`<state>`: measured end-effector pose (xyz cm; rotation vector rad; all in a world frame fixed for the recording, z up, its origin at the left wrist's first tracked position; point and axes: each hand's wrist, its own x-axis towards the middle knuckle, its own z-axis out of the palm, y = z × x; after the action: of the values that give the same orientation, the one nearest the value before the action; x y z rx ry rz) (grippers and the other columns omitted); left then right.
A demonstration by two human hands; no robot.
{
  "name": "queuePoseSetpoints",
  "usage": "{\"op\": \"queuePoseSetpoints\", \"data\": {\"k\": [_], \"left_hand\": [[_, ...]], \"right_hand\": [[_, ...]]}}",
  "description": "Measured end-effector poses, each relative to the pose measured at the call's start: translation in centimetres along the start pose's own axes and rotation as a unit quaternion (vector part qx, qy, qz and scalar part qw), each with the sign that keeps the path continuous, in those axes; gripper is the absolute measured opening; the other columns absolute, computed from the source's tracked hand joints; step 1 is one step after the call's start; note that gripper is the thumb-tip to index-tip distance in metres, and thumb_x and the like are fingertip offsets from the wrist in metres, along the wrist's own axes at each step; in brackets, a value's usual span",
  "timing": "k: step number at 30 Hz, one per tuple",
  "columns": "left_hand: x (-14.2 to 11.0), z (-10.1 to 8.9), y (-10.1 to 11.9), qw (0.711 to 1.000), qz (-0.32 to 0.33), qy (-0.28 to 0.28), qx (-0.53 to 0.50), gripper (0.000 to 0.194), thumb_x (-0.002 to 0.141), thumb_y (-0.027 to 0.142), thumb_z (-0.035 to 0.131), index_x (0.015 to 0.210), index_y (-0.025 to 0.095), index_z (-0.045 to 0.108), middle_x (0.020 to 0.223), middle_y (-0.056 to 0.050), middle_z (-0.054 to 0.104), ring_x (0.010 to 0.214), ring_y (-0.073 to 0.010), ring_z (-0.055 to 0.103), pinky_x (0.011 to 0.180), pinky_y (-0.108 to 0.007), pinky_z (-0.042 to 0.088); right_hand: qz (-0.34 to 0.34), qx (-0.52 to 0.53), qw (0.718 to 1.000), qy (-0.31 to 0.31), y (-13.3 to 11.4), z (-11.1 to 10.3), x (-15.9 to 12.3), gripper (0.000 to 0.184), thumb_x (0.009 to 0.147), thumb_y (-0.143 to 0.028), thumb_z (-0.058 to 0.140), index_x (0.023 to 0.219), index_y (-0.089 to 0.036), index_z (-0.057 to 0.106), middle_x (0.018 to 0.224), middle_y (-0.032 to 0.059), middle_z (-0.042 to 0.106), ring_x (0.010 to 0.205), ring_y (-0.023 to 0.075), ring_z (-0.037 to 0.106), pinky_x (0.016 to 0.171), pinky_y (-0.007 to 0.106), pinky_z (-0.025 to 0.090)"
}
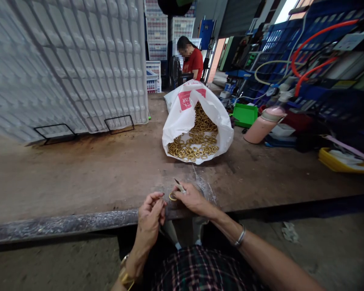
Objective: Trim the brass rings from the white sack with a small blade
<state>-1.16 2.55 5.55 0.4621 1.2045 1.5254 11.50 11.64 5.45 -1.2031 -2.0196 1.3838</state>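
At the table's near edge, my right hand [191,197] is closed on a brass-coloured ring [172,197], which sticks out to the left of its fingers. A small pale, slim tool [180,186] with a dark pointed tip also juts up from this hand; its exact kind is unclear. Just to the left, my left hand [151,212] has thumb and fingers pinched together, and whatever may be between them is too small to make out. Beyond both hands lies a white woven sack [176,121], its mouth facing me, with many similar brass rings [200,151] spilling inside it.
White ribbed plastic trays [109,60] stand upright at the left in black wire stands [119,122]. Right of the sack are a green bin [245,114], a pink bottle [263,126] and a yellow tray [346,163]. A person in red [195,62] sits behind the table [109,173].
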Motion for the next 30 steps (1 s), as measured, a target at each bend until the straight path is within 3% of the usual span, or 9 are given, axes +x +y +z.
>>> {"op": "queuePoseSetpoints", "data": {"k": [4, 8, 11, 15, 18, 23, 26, 30], "left_hand": [[-0.1, 0.5, -0.2, 0.980, 0.114, -0.016, 0.162, 0.019, 0.065, 0.025, 0.068, 0.083, 0.016, 0.068, 0.065, 0.000, 0.062, 0.060, -0.0109, 0.054, 0.058, -0.020, 0.042], [-0.1, 0.4, -0.3, 0.966, 0.151, -0.051, 0.206, 0.015, 0.070, 0.023, 0.064, 0.083, 0.018, 0.069, 0.075, -0.003, 0.067, 0.070, -0.0153, 0.059, 0.068, -0.023, 0.044], [-0.2, 0.3, -0.2, 0.958, 0.160, -0.044, 0.233, 0.010, 0.073, 0.024, 0.061, 0.076, 0.018, 0.069, 0.069, -0.002, 0.066, 0.065, -0.0149, 0.057, 0.065, -0.023, 0.043], [-0.3, 0.3, -0.1, 0.951, 0.172, -0.031, 0.254, 0.012, 0.074, 0.026, 0.059, 0.072, 0.018, 0.067, 0.065, -0.001, 0.064, 0.062, -0.0138, 0.054, 0.063, -0.022, 0.041], [-0.3, 0.4, -0.2, 0.961, 0.132, -0.037, 0.240, 0.017, 0.076, 0.032, 0.058, 0.073, 0.016, 0.064, 0.064, 0.000, 0.061, 0.060, -0.0119, 0.051, 0.059, -0.021, 0.039], [-0.3, 0.3, -0.7, 0.981, -0.021, -0.088, 0.169, 0.031, 0.079, 0.046, 0.053, 0.072, 0.015, 0.054, 0.052, 0.006, 0.043, 0.040, -0.0048, 0.029, 0.040, -0.017, 0.022], [-0.4, 0.2, -0.9, 0.985, -0.045, -0.110, 0.122, 0.032, 0.078, 0.048, 0.054, 0.072, 0.016, 0.050, 0.053, 0.006, 0.042, 0.040, -0.0040, 0.026, 0.038, -0.017, 0.018], [-0.6, 0.3, -0.8, 0.990, -0.054, -0.105, 0.082, 0.031, 0.076, 0.047, 0.057, 0.079, 0.017, 0.051, 0.060, 0.005, 0.047, 0.042, -0.0037, 0.029, 0.038, -0.017, 0.019]], "right_hand": [[0.106, 0.180, 0.975, -0.074, -1.0, -0.2, -0.5, 0.009, 0.069, -0.028, 0.050, 0.069, -0.019, 0.047, 0.044, -0.0112, 0.031, 0.036, 0.0042, 0.023, 0.037, 0.018, 0.017], [0.160, 0.272, 0.942, -0.116, -1.6, -0.1, -0.9, 0.015, 0.066, -0.030, 0.053, 0.073, -0.020, 0.044, 0.046, -0.0120, 0.037, 0.032, 0.0025, 0.019, 0.034, 0.018, 0.012], [0.145, 0.240, 0.954, -0.102, -1.6, -0.1, -1.1, 0.018, 0.074, -0.037, 0.049, 0.074, -0.019, 0.047, 0.051, -0.0089, 0.045, 0.032, 0.0024, 0.021, 0.033, 0.018, 0.014], [0.061, 0.099, 0.991, -0.068, -1.8, -0.2, -1.3, 0.028, 0.080, -0.036, 0.044, 0.061, -0.016, 0.050, 0.049, -0.0066, 0.042, 0.040, 0.0041, 0.031, 0.040, 0.018, 0.022], [0.021, 0.035, 0.998, -0.052, -1.7, -0.1, -1.3, 0.029, 0.080, -0.031, 0.043, 0.057, -0.015, 0.050, 0.049, -0.0057, 0.042, 0.047, 0.0057, 0.035, 0.045, 0.018, 0.026], [-0.015, 0.017, 0.999, -0.030, -1.1, 0.5, -1.1, 0.025, 0.080, -0.029, 0.043, 0.058, -0.016, 0.044, 0.052, -0.0059, 0.040, 0.049, 0.0065, 0.035, 0.046, 0.019, 0.026], [-0.015, 0.032, 0.999, -0.035, -1.0, 0.6, -1.1, 0.026, 0.080, -0.029, 0.042, 0.057, -0.017, 0.042, 0.052, -0.0060, 0.039, 0.049, 0.0067, 0.034, 0.046, 0.019, 0.025], [0.002, 0.045, 0.999, -0.021, -0.8, 0.5, -0.9, 0.027, 0.082, -0.027, 0.039, 0.060, -0.016, 0.049, 0.054, -0.0037, 0.048, 0.051, 0.0078, 0.041, 0.049, 0.019, 0.031]]}}
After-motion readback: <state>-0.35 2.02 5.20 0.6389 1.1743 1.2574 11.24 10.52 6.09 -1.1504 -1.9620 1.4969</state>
